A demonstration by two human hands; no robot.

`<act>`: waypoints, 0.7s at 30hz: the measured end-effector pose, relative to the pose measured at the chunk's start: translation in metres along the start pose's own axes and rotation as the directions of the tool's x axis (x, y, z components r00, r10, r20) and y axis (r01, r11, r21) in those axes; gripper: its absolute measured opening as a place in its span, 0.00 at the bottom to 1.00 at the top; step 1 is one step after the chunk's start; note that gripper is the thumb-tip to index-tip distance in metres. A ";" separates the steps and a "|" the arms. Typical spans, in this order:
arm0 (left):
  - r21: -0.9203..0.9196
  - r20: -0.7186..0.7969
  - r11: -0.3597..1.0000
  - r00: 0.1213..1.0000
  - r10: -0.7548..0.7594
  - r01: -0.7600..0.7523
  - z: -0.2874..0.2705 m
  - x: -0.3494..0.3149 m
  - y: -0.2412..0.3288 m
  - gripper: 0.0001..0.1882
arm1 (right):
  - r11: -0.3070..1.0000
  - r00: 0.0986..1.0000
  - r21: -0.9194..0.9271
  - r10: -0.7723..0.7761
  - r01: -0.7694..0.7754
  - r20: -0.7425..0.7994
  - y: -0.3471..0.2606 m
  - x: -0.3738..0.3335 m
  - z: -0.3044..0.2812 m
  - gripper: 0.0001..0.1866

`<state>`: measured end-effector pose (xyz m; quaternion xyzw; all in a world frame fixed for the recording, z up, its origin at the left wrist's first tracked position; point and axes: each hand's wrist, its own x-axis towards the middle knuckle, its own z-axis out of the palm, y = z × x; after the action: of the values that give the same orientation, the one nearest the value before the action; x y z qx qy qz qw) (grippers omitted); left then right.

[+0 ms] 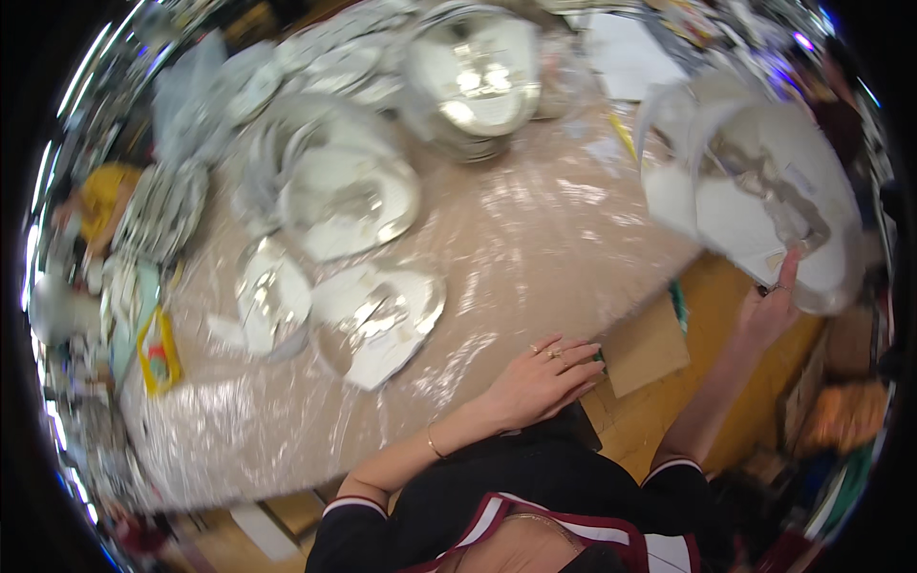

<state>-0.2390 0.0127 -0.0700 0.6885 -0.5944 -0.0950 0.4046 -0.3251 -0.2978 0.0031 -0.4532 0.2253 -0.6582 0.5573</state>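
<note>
Right hand [770, 307] with its grip closed on the lower edge of a large white curved shell [764, 205] lifted off the table's [535, 239] edge, left hand [546, 377] flat and open on the plastic-covered table, silvery bowl [480, 81] far beyond, contents unclear, mirrored shards [377, 320] left of that palm

Bright overhead glare, motion blur throughout, fisheye-warped dark edges.

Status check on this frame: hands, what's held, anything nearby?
Left hand flat on plastic-covered table. Right hand grips a large white sheet bundle, raised. Silver plates crowd the far side.
</note>
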 end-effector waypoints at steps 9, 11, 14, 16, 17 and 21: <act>0.286 -0.540 0.695 0.710 -0.451 0.659 -0.089 -0.115 -0.005 0.16 | 0.330 0.950 -0.892 -0.157 0.309 0.271 0.137 0.002 -0.004 0.41; 0.239 -0.646 0.646 0.616 -0.451 0.725 -0.098 -0.123 -0.010 0.16 | 0.365 0.866 -0.835 -0.440 0.412 0.236 0.126 -0.012 0.008 0.37; 0.149 -0.776 0.585 0.461 -0.430 0.797 -0.108 -0.125 -0.022 0.14 | 0.775 0.907 -0.623 0.182 0.106 0.380 0.104 -0.067 0.047 0.26; 0.126 -0.811 0.570 0.416 -0.412 0.812 -0.116 -0.122 -0.032 0.14 | 0.847 0.643 -0.523 0.454 -0.096 0.617 0.095 -0.130 0.077 0.19; 0.134 -0.810 0.569 0.420 -0.409 0.811 -0.121 -0.120 -0.037 0.15 | 0.778 0.421 -0.629 0.566 0.011 0.708 0.087 -0.154 0.091 0.19; 0.121 -0.739 0.602 0.477 -0.476 0.789 -0.143 -0.115 -0.054 0.16 | 0.814 0.110 -0.476 0.467 0.334 0.877 0.097 -0.246 0.159 0.22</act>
<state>-0.1432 0.1771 -0.0531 0.9224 -0.1135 0.1378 0.3424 -0.1465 -0.0608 -0.0818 -0.9034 0.0031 -0.0518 0.4255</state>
